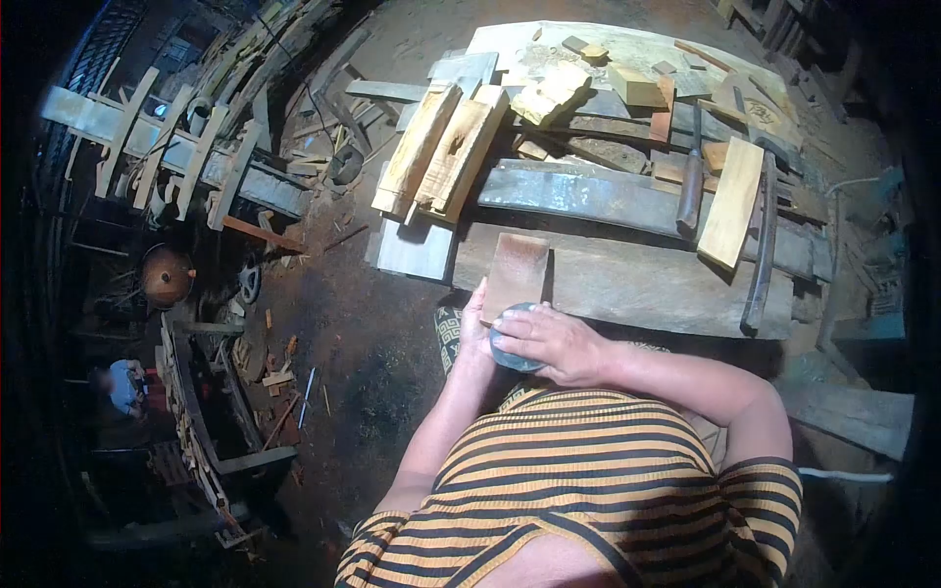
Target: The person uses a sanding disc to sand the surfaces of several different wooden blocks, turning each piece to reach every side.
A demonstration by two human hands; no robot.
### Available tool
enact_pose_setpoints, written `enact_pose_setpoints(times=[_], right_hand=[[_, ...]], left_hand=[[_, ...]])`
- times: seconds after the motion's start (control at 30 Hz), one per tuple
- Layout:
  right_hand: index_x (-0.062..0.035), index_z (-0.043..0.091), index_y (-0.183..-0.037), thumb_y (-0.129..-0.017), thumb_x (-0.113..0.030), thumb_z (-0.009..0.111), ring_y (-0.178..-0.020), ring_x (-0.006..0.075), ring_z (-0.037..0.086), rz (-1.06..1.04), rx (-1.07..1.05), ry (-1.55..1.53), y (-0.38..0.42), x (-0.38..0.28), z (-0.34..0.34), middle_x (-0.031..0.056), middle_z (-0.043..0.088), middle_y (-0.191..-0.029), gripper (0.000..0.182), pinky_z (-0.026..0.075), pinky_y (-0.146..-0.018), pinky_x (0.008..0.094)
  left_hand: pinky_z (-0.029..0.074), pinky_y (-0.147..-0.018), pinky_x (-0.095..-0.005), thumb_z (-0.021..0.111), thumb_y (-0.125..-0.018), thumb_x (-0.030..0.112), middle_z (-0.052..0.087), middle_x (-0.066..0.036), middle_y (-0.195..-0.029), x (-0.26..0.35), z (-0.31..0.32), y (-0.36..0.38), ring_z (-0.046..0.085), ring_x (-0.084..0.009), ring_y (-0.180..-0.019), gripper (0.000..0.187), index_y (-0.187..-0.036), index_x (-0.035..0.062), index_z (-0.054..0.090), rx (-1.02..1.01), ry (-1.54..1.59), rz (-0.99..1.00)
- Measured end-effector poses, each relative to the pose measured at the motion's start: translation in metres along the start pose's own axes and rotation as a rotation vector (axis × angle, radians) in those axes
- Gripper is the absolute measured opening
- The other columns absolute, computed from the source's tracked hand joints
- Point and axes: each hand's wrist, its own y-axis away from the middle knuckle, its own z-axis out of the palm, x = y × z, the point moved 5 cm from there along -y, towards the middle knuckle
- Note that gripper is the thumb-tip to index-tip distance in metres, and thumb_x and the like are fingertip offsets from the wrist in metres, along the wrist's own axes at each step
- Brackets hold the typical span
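A flat reddish-brown wooden block [518, 269] leans over the near edge of the bench, its far end on the plank. My left hand [476, 323] grips its near left side, thumb along the edge; the other fingers are hidden beneath. Over the block's near end lies a round, dark grey-green disc [514, 355]. My right hand [561, 343] is closed over the disc from the right, fingers pressed across its top. What the disc is made of does not show.
On the bench plank [647, 279] ahead lie two thick pale timber pieces [446, 152], a light board [733, 201], a wooden-handled tool [691, 186] and a long curved dark bar [762, 245]. Offcuts [637, 86] cover the far side. At left, a rack holds wooden strips [201, 162]; a person [127, 387] is beyond.
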Motion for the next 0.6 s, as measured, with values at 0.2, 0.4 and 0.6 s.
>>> enact_pose_setpoints(times=[0.2,0.4,0.6], right_hand=[[-0.0105,0.052,-0.125,-0.08,-0.016,0.06,-0.127,0.0291,0.042,0.154,0.145,0.242,-0.024,0.089,-0.026,0.0151,0.047,-0.134,0.046,0.031,-0.107,0.043],[-0.0125,0.052,-0.125,-0.079,-0.018,0.062,-0.126,0.0293,0.042,0.042,0.02,0.15,-0.022,0.009,0.005,0.0145,0.046,-0.134,0.048,0.034,-0.105,0.0439],[-0.0123,0.057,-0.12,-0.079,-0.018,0.062,-0.124,0.0299,0.044,0.062,-0.017,0.171,-0.057,0.056,-0.009,0.0138,0.051,-0.128,0.042,0.036,-0.103,0.0436]], left_hand=[[0.045,-0.072,-0.0628,0.03,-0.094,0.049,0.052,-0.021,-0.122,-0.014,0.026,0.008,0.055,-0.0484,-0.095,0.054,-0.13,0.0124,0.046,0.069,-0.077,-0.104],[0.042,-0.089,-0.0591,0.034,-0.094,0.045,0.053,-0.018,-0.123,-0.014,0.04,0.017,0.054,-0.0377,-0.108,0.05,-0.127,0.0099,0.048,0.194,-0.195,0.034],[0.045,-0.092,-0.0508,0.034,-0.095,0.044,0.055,-0.017,-0.12,-0.01,0.02,0.005,0.054,-0.0345,-0.111,0.05,-0.127,0.0084,0.046,0.138,-0.119,0.11]])
